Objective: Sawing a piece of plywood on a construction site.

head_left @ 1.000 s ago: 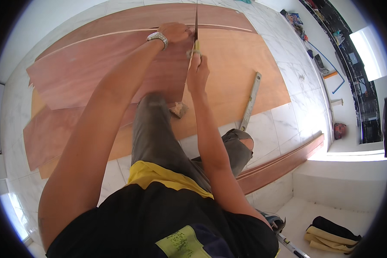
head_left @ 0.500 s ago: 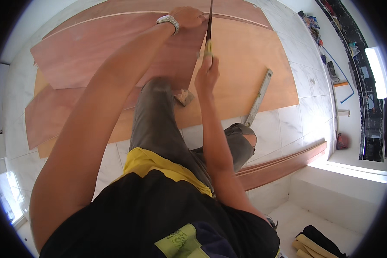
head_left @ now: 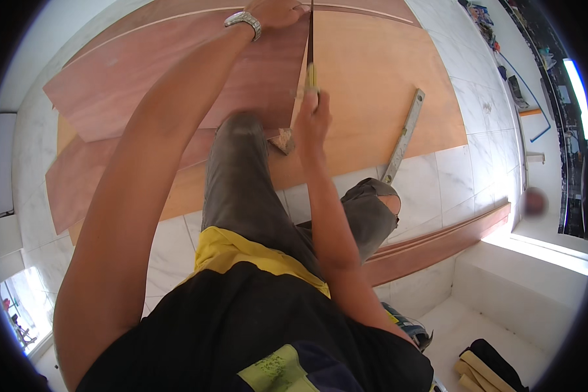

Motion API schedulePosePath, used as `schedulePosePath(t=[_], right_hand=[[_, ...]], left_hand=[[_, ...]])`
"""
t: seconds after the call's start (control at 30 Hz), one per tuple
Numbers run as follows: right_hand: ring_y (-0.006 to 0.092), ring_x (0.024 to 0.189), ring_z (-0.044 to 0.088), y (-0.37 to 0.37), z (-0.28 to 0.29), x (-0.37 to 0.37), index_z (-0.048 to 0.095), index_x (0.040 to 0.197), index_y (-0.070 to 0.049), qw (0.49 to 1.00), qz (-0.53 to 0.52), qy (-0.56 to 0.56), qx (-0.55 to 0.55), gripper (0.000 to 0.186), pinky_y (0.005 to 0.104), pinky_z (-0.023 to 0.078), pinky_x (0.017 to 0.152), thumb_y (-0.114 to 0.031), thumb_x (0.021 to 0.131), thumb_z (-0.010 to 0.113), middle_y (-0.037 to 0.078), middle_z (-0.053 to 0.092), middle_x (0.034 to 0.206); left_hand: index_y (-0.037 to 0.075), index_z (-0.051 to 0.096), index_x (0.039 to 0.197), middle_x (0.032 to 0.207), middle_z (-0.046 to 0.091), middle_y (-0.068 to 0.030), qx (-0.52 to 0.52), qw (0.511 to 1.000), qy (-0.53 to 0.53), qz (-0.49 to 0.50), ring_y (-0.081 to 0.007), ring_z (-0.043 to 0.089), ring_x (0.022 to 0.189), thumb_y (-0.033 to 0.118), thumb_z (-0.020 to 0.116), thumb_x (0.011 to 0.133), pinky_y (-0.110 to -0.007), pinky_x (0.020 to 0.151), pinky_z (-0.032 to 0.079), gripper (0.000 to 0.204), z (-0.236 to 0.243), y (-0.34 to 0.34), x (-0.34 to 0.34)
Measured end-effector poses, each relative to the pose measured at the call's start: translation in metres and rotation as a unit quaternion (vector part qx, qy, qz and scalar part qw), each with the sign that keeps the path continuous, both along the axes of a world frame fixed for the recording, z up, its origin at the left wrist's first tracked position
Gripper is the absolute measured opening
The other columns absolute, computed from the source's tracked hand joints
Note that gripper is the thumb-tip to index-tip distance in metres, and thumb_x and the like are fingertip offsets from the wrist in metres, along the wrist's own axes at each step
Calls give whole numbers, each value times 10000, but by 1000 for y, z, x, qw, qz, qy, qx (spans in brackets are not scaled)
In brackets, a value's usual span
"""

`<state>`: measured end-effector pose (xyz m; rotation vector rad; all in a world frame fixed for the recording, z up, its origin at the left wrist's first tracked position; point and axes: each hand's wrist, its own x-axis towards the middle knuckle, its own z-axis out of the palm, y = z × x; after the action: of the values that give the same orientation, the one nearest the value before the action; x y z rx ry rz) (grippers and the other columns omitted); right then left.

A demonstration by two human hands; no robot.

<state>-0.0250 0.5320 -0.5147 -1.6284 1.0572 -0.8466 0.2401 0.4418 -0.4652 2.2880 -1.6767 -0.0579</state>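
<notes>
A tiled floor [head_left: 454,171], white with grey veins, carries a broad tan plywood sheet [head_left: 366,75], partly under the spirit level [head_left: 405,134] (whose near end juts over the tiles), and long reddish-brown boards [head_left: 438,245] beyond that end.

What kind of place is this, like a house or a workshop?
Probably a room being used as a workshop, maybe one being fixed up. A big reddish wood sheet lies over the tiled floor, beside a spirit level, and the right hand grips what looks like a saw.
</notes>
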Motion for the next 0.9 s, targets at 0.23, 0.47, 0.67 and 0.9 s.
schedulePosePath(t=[0.23, 0.47, 0.67, 0.9], right_hand=[[151, 595, 540, -97, 0, 93, 541, 1105, 4, 987, 66, -129, -73, 335, 346, 427, 530, -319, 1051, 472, 78, 552, 671], [203, 692, 612, 9, -23, -15, 507, 1311, -22, 995, 64, -44, -59, 366, 383, 483, 642, -275, 1054, 440, 118, 648, 798], [196, 791, 646, 43, -33, -53, 550, 1267, -32, 998, 39, -47, -11, 327, 362, 501, 674, -254, 1056, 432, 147, 694, 957], [331, 707, 619, -62, -22, 59, 560, 1199, -24, 992, 30, -64, -108, 349, 442, 478, 652, -325, 1059, 450, 219, 644, 815]], left_hand=[[128, 715, 1206, 1163, 718, -139, 17, 999, 49, 1, -348, 643, 1129, 553, 371, 1019, -469, 996, 466, 577, 13, 10, -7], [107, 678, 1258, 1285, 668, -142, 16, 999, 25, -15, -374, 567, 1251, 531, 356, 1034, -491, 1084, 386, 577, 12, -1, 2], [37, 684, 1164, 1236, 671, -175, 79, 992, 47, -81, -388, 585, 1184, 492, 353, 1049, -505, 1051, 398, 574, -7, -23, 25], [-8, 686, 1121, 1206, 663, -232, 41, 995, 19, -84, -413, 588, 1144, 468, 386, 1042, -487, 1008, 426, 568, -16, -27, 29]])
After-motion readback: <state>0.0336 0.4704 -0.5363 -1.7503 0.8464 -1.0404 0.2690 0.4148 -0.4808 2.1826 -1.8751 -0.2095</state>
